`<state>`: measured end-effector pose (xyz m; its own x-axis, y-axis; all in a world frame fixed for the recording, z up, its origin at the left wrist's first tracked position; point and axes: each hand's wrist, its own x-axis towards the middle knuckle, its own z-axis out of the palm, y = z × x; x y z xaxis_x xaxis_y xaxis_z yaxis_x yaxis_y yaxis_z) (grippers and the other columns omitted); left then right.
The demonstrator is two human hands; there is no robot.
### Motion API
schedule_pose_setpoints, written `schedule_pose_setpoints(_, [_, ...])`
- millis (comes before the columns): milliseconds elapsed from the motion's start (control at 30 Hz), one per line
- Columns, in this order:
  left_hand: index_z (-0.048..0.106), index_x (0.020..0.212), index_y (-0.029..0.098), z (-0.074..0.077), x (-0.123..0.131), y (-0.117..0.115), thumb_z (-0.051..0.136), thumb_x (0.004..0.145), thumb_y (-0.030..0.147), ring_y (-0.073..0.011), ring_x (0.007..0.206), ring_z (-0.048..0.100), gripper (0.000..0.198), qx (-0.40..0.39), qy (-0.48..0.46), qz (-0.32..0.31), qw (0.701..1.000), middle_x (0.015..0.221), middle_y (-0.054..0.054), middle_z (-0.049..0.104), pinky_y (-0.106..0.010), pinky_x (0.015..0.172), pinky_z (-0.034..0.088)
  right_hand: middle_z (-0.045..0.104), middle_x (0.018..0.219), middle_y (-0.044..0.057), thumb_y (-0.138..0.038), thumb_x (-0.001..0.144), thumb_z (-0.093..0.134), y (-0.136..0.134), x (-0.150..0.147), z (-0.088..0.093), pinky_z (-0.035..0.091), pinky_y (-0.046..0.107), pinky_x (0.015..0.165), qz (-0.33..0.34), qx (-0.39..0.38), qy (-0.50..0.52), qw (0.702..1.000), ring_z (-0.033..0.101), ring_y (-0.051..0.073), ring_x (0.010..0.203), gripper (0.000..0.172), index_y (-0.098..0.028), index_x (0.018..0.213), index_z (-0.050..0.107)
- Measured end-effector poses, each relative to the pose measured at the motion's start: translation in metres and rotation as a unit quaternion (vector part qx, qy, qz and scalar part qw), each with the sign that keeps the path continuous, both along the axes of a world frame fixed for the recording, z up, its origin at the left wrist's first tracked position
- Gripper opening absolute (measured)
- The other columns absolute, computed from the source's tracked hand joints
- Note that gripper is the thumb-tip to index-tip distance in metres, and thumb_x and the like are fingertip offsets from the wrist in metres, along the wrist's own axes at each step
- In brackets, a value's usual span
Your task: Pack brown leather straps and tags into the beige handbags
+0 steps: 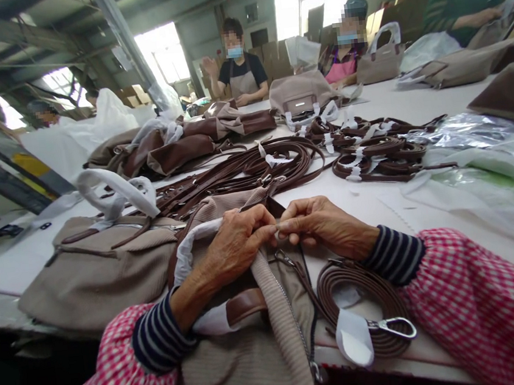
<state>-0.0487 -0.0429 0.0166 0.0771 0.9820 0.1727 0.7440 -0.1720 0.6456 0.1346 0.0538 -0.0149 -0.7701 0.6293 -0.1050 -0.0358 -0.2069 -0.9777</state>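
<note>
Both hands meet above an open taupe corduroy handbag [243, 365] at the table's front edge. My left hand [235, 244] is closed in a pinch over the bag's opening, its fingertips touching those of my right hand [322, 225], which pinches too. Whatever small piece lies between them is mostly hidden. A metal snap hook [283, 256] on a brown strap hangs just below the fingers. Beside the bag, under my right wrist, lies a coiled brown shoulder strap [325, 289] with a white wrap [354, 338] and a silver clasp [397, 328]. The bag's wrapped handle [186, 261] passes by my left wrist.
Another taupe handbag [95, 277] lies at the left. Beyond my hands are a long bundle of brown straps [218, 175] and several tied strap coils [386, 154]. Clear plastic [466, 134] lies at the right. Co-workers [243, 65] sit across the table behind more bags [301, 93].
</note>
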Motion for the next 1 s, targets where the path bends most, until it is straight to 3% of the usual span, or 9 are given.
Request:
schedule_pose_setpoints(367, [0.066, 0.087, 0.019, -0.006, -0.004, -0.001, 0.059, 0.098, 0.038, -0.0154, 0.071, 0.065, 0.023, -0.058, -0.114, 0.0, 0.992, 0.078, -0.002, 0.075, -0.026, 0.065, 0.048, 0.064, 0.056, 0.0, -0.032, 0.068, 0.09, -0.004, -0.006, 0.001, 0.03, 0.015, 0.043, 0.013, -0.009, 0.05, 0.999, 0.051, 0.006, 0.048, 0.031, -0.014, 0.069, 0.065])
schedule_pose_setpoints(533, [0.068, 0.087, 0.02, 0.001, -0.001, -0.001, 0.059, 0.098, 0.039, -0.0189, 0.079, 0.066, 0.023, -0.046, -0.031, -0.02, 0.998, 0.082, -0.003, 0.074, -0.031, 0.075, 0.051, 0.07, 0.066, 0.004, -0.031, 0.071, 0.085, -0.001, -0.003, 0.006, 0.035, 0.017, 0.044, 0.025, 0.035, 0.003, 0.999, 0.056, 0.008, 0.052, 0.025, -0.014, 0.072, 0.066])
schedule_pose_setpoints(633, [0.072, 0.099, 0.022, 0.018, -0.001, -0.005, 0.056, 0.099, 0.032, -0.0201, 0.092, 0.066, 0.019, -0.021, 0.026, -0.038, 0.999, 0.097, -0.003, 0.074, -0.032, 0.086, 0.05, 0.073, 0.079, 0.005, -0.032, 0.078, 0.079, 0.0, 0.018, 0.026, 0.04, 0.021, 0.047, 0.016, 0.136, -0.019, 0.99, 0.062, 0.012, 0.062, 0.018, -0.016, 0.082, 0.071])
schedule_pose_setpoints(733, [0.073, 0.105, 0.022, 0.041, -0.007, -0.012, 0.053, 0.098, 0.025, -0.0213, 0.1, 0.065, 0.022, -0.027, 0.084, -0.077, 0.993, 0.105, -0.003, 0.073, -0.033, 0.092, 0.049, 0.072, 0.085, 0.003, -0.033, 0.086, 0.076, -0.01, 0.06, 0.048, 0.046, 0.025, 0.057, -0.014, 0.299, -0.046, 0.953, 0.062, 0.015, 0.071, 0.015, -0.019, 0.088, 0.076])
schedule_pose_setpoints(833, [0.075, 0.104, 0.023, 0.063, -0.011, -0.021, 0.051, 0.096, 0.02, -0.024, 0.111, 0.062, 0.025, -0.047, 0.171, -0.146, 0.973, 0.113, -0.004, 0.072, -0.036, 0.104, 0.045, 0.074, 0.094, 0.003, -0.037, 0.09, 0.077, -0.033, 0.104, 0.059, 0.053, 0.031, 0.073, 0.059, 0.408, -0.117, 0.903, 0.065, 0.019, 0.084, 0.012, -0.025, 0.09, 0.079])
schedule_pose_setpoints(933, [0.071, 0.12, 0.027, 0.075, -0.004, -0.03, 0.051, 0.085, 0.005, -0.0243, 0.124, 0.058, 0.046, -0.056, 0.248, -0.202, 0.946, 0.126, -0.002, 0.069, -0.038, 0.115, 0.038, 0.071, 0.124, 0.004, -0.042, 0.085, 0.084, -0.059, 0.13, 0.047, 0.054, 0.04, 0.094, 0.134, 0.503, -0.163, 0.838, 0.063, 0.026, 0.111, 0.02, -0.03, 0.1, 0.078])
schedule_pose_setpoints(1000, [0.068, 0.123, 0.028, 0.074, 0.004, -0.035, 0.051, 0.076, -0.002, -0.024, 0.121, 0.058, 0.059, -0.057, 0.299, -0.232, 0.924, 0.124, -0.001, 0.069, -0.04, 0.117, 0.035, 0.064, 0.14, 0.005, -0.042, 0.084, 0.085, -0.071, 0.133, 0.033, 0.05, 0.047, 0.104, 0.12, 0.57, -0.163, 0.796, 0.058, 0.03, 0.123, 0.032, -0.031, 0.112, 0.076])
